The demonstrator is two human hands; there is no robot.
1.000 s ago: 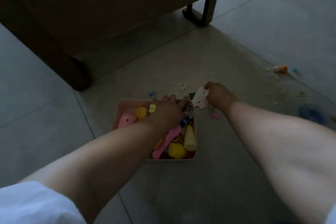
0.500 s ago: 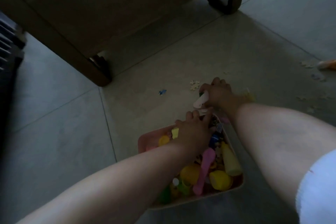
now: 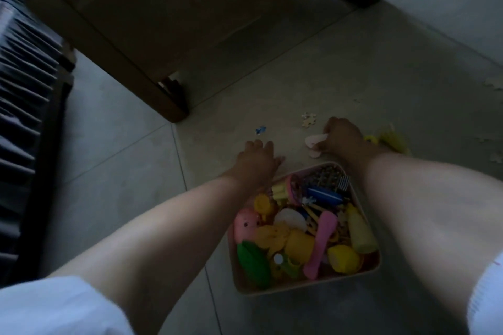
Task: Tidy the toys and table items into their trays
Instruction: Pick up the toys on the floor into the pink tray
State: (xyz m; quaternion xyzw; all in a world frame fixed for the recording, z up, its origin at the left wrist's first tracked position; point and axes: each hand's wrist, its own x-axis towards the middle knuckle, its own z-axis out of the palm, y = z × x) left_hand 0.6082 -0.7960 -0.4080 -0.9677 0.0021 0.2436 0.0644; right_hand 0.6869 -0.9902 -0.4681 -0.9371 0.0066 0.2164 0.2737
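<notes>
Tray (image 3: 366,272) sits on the floor (image 3: 353,68), lower centre-right, packed w/ toys: pink figure (image 3: 246,224) at its left side, green piece (image 3: 253,264) at the near-left corner, pink spoon (image 3: 321,245) lying lengthwise in the middle, pale yellow bottle (image 3: 359,234) along the right wall, yellow cup (image 3: 343,258) beside it, blue striped piece (image 3: 324,194) twd the far end. Other bits in there too dim to tell.

Right hand (image 3: 344,139) is just past the tray's far right corner, fingers curled round a whitish-pink flat toy (image 3: 315,143) that sticks out to its left, low over the floor. Left hand (image 3: 257,162) is just beyond the tray's far left corner, palm down, fingers loosely spread, holding nothing; can't tell if it touches the floor.

Loose on the floor: small blue bit (image 3: 260,130) ahead of the left hand, puzzle pieces (image 3: 309,119) just beyond the right hand, yellow toy (image 3: 389,140) right of that hand, partly hidden by the wrist. Faint scraps further right, too blurred to name.

Beyond, a wooden furniture piece (image 3: 163,22) stands on legs. Dark pleated fabric (image 3: 24,106) runs down the left edge. White sleeves (image 3: 60,307) at both lower corners.
</notes>
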